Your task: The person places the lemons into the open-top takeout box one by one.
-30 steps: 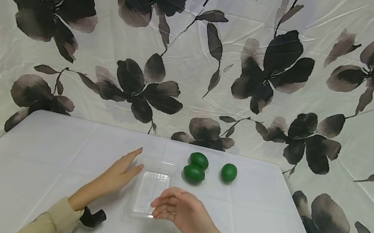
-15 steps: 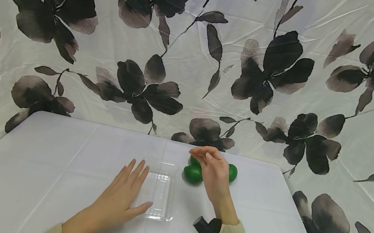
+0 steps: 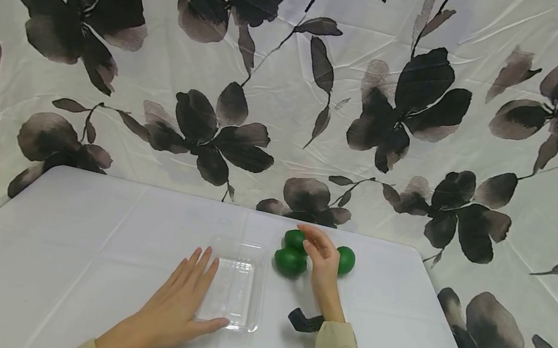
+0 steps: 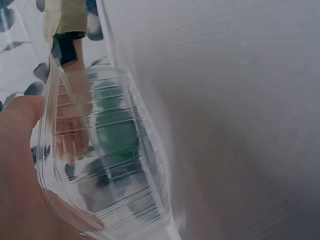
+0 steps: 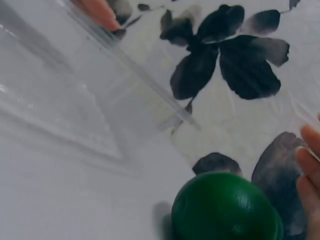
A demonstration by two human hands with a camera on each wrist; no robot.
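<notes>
A clear plastic container (image 3: 257,291) stands on the white table. My left hand (image 3: 173,302) lies over its left side with fingers straight and thumb spread; the left wrist view shows the palm beside the container's rim (image 4: 45,150). My right hand (image 3: 325,265) hovers among three green limes, fingers slightly bent. Two limes sit close together to its left, a front lime (image 3: 289,263) and a back lime (image 3: 293,238), partly covered by the fingers. A third lime (image 3: 346,260) is to its right. In the right wrist view the fingers (image 5: 310,165) stand apart from a lime (image 5: 225,207).
The table (image 3: 58,237) has a white cover, and its far edge meets a floral cloth backdrop (image 3: 272,77). A black wrist device (image 3: 304,321) is on the right wrist.
My right hand has moved from over the container to the limes, away from me and rightward. My left hand has flattened over the container's left side. The limes have stayed in place.
</notes>
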